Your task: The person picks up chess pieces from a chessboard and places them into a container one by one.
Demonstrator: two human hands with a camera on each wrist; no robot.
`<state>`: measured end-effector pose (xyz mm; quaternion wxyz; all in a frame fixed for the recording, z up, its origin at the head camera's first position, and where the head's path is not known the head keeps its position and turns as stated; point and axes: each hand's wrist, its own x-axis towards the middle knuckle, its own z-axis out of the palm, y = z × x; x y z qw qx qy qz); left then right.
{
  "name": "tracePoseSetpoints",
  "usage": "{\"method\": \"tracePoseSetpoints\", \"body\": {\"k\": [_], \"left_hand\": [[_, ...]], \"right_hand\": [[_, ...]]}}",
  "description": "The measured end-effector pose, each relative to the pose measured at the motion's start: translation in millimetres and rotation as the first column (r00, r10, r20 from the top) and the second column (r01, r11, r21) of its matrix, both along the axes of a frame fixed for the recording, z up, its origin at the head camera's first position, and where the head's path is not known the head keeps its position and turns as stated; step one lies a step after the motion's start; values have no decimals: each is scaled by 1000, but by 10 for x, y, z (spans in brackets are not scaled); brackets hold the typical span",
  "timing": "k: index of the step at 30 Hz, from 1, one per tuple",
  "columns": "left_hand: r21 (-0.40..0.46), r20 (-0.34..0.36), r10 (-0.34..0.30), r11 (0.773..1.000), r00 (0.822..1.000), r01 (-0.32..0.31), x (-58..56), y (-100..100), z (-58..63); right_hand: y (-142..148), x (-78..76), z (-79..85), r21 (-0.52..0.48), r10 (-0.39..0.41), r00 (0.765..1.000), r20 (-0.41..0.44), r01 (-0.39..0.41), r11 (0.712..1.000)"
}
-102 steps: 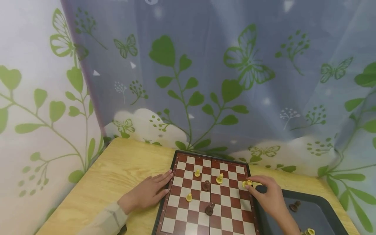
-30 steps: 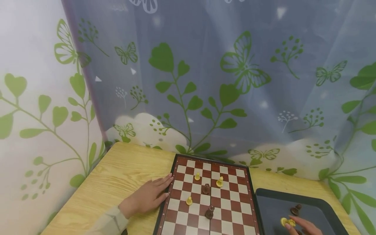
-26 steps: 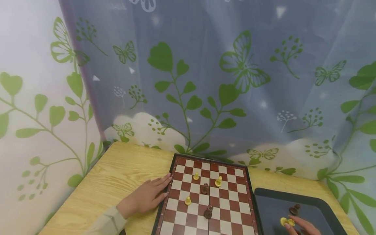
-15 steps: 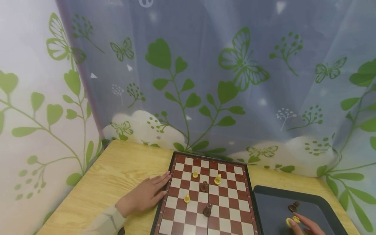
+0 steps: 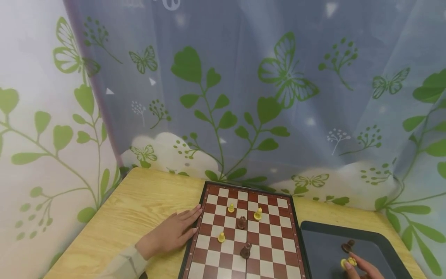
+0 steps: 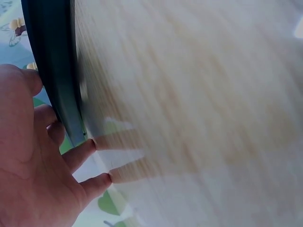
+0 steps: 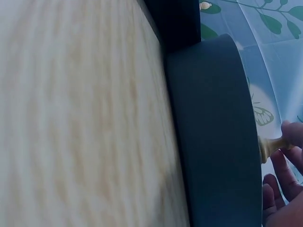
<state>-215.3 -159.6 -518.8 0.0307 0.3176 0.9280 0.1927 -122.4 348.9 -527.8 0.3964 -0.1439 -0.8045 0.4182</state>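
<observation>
My left hand [image 5: 170, 234] lies with straight fingers against the left edge of the chessboard [image 5: 277, 242]; in the left wrist view the fingertips of this hand [image 6: 38, 156] meet the table beside the board's dark side. At the lower right, my right hand [image 5: 366, 269] pinches a yellow chess piece [image 5: 345, 264], tipped on its side, over the dark tray [image 5: 322, 240]. The right wrist view shows that piece's base [image 7: 266, 149] by the tray wall. On the board stand yellow pawns [image 5: 221, 237], a yellow bishop [image 5: 258, 214] and dark pieces [image 5: 245, 251].
A dark pawn [image 5: 347, 245] lies on its side in the tray, just beyond my right fingers. The tray stands against the board's right side. Behind the wooden table [image 5: 153, 193] hangs a patterned curtain [image 5: 237, 77].
My right hand has taken the yellow piece from the board's right edge to the tray, then moved slightly right with it. The left hand stays in place. The view shifts a little.
</observation>
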Motion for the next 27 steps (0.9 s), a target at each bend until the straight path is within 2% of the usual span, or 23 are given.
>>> {"method": "tracePoseSetpoints", "body": {"k": [3,5,7,10,13,17,19,24,26,27], "left_hand": [[11,-11,6,1000,1000,-6,8,-22,3],[14,-13,7,1000,1000,-7,16,-24,5],[18,-7,0,1000,1000,0,20,-14,0],[16,-3,-5,1000,1000,5,19,1,-10],[7,-4,0,1000,1000,0,17,4,-20],[1,-4,4,1000,1000,-4,21,0,-24],[0,-15,-1,1000,1000,1,21,-5,-27],[-6,-23,4,1000,1000,-4,7,-4,-41],[-6,-10,9,1000,1000,-10,3,4,-42],[-5,-7,10,1000,1000,-11,3,8,-40]], "right_hand": [[40,-24,-18,50,-3,997,76,-1,999],[102,-37,-18,62,0,981,193,-13,998],[186,-44,-16,83,2,942,337,-32,996],[291,-48,-41,77,-8,892,452,-30,997],[340,-40,-84,43,-16,896,444,-3,999],[359,-28,-88,18,2,897,441,-11,1000],[350,-18,-75,14,-6,885,466,-1,1000],[271,2,-55,-10,-51,908,415,60,998],[240,9,-47,-8,-56,928,369,63,998],[234,13,-39,-9,-55,930,364,62,998]]}}
